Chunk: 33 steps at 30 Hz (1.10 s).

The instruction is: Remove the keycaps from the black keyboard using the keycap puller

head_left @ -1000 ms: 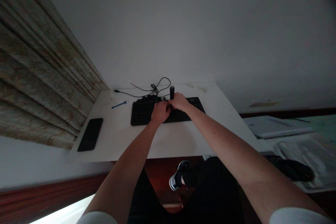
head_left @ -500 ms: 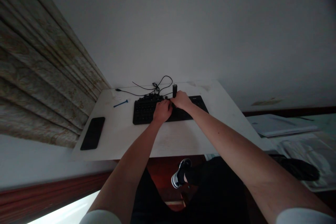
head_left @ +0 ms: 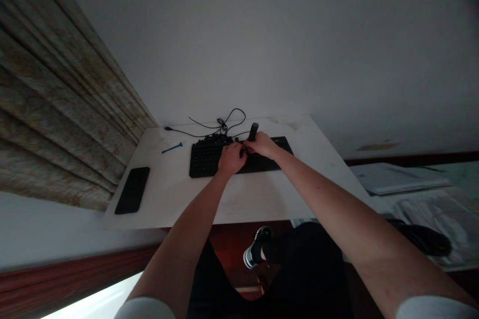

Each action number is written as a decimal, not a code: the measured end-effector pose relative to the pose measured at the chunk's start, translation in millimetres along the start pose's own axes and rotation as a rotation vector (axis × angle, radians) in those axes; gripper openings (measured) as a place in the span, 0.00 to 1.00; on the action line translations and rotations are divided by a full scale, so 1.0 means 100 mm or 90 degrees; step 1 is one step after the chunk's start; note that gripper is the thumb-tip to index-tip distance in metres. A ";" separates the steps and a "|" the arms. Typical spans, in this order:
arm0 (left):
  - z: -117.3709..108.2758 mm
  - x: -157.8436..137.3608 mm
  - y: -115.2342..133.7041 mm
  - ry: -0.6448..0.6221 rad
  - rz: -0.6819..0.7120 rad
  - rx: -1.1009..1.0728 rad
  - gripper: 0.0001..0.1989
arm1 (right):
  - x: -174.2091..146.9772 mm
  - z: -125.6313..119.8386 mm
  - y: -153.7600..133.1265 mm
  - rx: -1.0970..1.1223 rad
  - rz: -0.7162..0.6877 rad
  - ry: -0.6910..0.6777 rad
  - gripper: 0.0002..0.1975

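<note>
A small dark tool [head_left: 253, 131] is gripped in the right hand [head_left: 263, 144], tilted over the keyboard [head_left: 204, 159] back edge; the left hand [head_left: 231, 158], curled, is pressed on the keys just beside it.

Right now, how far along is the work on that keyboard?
Done: loose keycaps lie heaped at the keyboard's far edge. In hand: the right hand grips a dark tool; the left hand rests on the keys. Left: most keys look still in place.
</note>
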<state>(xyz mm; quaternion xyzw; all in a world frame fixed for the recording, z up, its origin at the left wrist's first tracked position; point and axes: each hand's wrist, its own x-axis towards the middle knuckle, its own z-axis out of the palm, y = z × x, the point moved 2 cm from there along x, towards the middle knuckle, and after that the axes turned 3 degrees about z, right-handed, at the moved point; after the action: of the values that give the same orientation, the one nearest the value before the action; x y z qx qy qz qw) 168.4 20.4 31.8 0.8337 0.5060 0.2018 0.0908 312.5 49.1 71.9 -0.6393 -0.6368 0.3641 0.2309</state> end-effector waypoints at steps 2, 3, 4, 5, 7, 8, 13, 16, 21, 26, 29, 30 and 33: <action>0.01 0.00 0.00 -0.015 0.013 0.008 0.10 | -0.02 -0.01 0.06 0.038 -0.027 0.002 0.08; 0.02 0.01 -0.01 -0.022 0.018 0.012 0.11 | -0.03 0.00 0.07 0.039 -0.037 0.008 0.08; 0.02 0.01 -0.01 -0.029 0.022 0.016 0.12 | -0.04 0.00 0.07 0.028 -0.043 0.014 0.08; 0.02 0.01 -0.01 -0.035 0.024 0.020 0.13 | -0.05 0.00 0.06 0.009 -0.046 0.021 0.08; 0.02 0.02 -0.01 -0.043 0.029 0.030 0.14 | -0.07 0.01 0.01 -0.035 -0.049 0.032 0.08; 0.01 0.02 -0.01 -0.046 0.031 0.035 0.15 | -0.08 0.01 -0.02 -0.056 -0.053 0.033 0.09; 0.00 0.01 0.00 -0.061 0.041 0.071 0.17 | -0.11 -0.01 -0.09 -0.098 -0.067 0.038 0.10; 0.01 0.01 0.01 -0.063 0.049 0.088 0.18 | -0.11 -0.01 -0.08 -0.113 -0.072 0.040 0.11; 0.04 0.01 0.01 -0.065 0.056 0.100 0.20 | -0.11 -0.01 -0.09 -0.132 -0.076 0.043 0.12; 0.06 0.02 0.01 -0.066 0.060 0.102 0.20 | -0.12 -0.02 -0.12 -0.156 -0.081 0.039 0.13; 0.07 0.02 0.01 -0.060 0.067 0.102 0.20 | -0.11 -0.01 -0.12 -0.189 -0.075 0.051 0.14; 0.08 0.02 0.01 -0.059 0.068 0.103 0.20 | -0.10 -0.01 -0.12 -0.199 -0.073 0.054 0.14; 0.08 0.02 0.01 -0.065 0.067 0.110 0.21 | -0.08 0.00 -0.10 -0.204 -0.076 0.060 0.13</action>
<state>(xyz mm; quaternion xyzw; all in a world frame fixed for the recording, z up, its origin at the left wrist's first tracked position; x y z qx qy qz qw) 173.0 21.9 25.2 0.8731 0.4716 0.1190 0.0338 306.1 41.8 81.0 -0.6455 -0.7119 0.2131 0.1764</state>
